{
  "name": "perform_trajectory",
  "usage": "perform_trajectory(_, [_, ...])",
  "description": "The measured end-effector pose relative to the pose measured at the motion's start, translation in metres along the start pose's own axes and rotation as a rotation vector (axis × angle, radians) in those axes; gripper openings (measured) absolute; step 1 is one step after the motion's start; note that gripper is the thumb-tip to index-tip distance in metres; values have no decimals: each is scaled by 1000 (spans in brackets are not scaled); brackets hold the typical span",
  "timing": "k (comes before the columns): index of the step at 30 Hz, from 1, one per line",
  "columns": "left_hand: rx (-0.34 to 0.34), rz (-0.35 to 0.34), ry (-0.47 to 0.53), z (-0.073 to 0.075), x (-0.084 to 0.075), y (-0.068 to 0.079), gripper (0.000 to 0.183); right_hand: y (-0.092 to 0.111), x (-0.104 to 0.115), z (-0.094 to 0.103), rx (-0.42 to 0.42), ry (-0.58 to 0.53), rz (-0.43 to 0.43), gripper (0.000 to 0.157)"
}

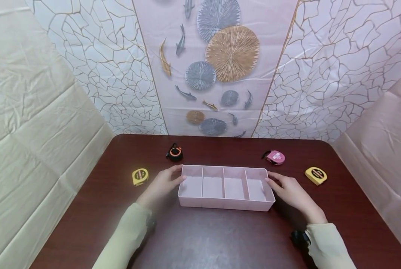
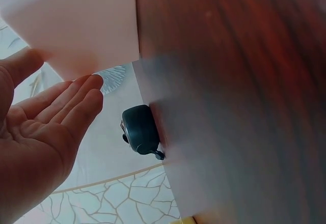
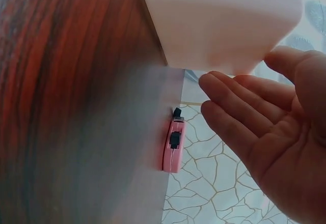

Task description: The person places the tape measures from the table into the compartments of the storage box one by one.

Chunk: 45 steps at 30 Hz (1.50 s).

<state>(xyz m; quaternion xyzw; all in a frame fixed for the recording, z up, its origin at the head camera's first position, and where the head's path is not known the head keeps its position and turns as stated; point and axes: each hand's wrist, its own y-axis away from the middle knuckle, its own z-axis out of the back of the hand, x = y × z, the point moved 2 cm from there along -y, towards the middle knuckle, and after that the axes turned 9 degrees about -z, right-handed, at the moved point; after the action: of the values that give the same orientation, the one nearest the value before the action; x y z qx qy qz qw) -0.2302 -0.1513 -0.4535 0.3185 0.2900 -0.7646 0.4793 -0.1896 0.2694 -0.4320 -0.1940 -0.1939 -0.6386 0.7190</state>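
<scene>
A pale pink divided organizer tray (image 1: 225, 204) rests on the table in the head view, its several compartments bare. At its left end, my left hand (image 1: 161, 185) grips the wall, thumb over the rim and fingers along the outside. My right hand (image 1: 292, 192) holds the opposite end in the same way. The left wrist view has the tray's end wall (image 2: 76, 25) between thumb and fingertips of the left hand (image 2: 38, 137). Likewise, the right hand (image 3: 275, 127) has its thumb and fingertips at the end wall (image 3: 224, 25) in the right wrist view.
Behind the tray lie a black and orange tape measure (image 1: 175, 152) and a pink one (image 1: 275, 157). A yellow tape measure (image 1: 140, 176) is left of the left hand, another yellow tape measure (image 1: 316, 175) at the right. Patterned cloth (image 1: 214, 104) hangs past the table's back edge.
</scene>
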Motion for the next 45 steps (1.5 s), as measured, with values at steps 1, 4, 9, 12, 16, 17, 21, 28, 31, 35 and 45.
perform_trajectory(1, [0, 0, -1, 0, 0, 0, 56, 0, 0, 1, -11, -3, 6, 46])
perform_trajectory(4, [4, 3, -6, 0, 0, -1, 57, 1, 0, 5, -54, -18, 38, 43])
perform_trajectory(9, [6, 4, -12, -1, 2, -1, 58, 2, 2, 12, -142, -36, 94, 38])
perform_trajectory(12, [1, -1, -14, -2, 2, -1, 58, 2, 2, 16, -186, -49, 85, 37])
perform_trajectory(16, [-4, -10, -26, -2, 2, -1, 57, 1, 2, 22, -254, -66, 56, 38])
perform_trajectory(17, [-4, -12, -29, -3, 2, -1, 57, 0, 2, 23, -275, -66, 53, 38])
perform_trajectory(21, [-6, -25, -38, -3, 2, 0, 58, -2, 1, 28, -332, -77, 56, 40])
perform_trajectory(28, [-7, -11, -31, -2, 1, 0, 57, -5, -5, 35, -367, -88, 54, 50])
perform_trajectory(31, [-8, -15, -32, -2, 2, -1, 58, -7, -9, 36, -381, -84, 39, 53])
perform_trajectory(35, [-5, -18, -36, -3, 4, -2, 57, -8, -15, 37, -387, -94, 13, 55])
perform_trajectory(45, [-3, -34, -34, -2, 1, -1, 58, -7, -28, 42, -426, -123, -81, 58])
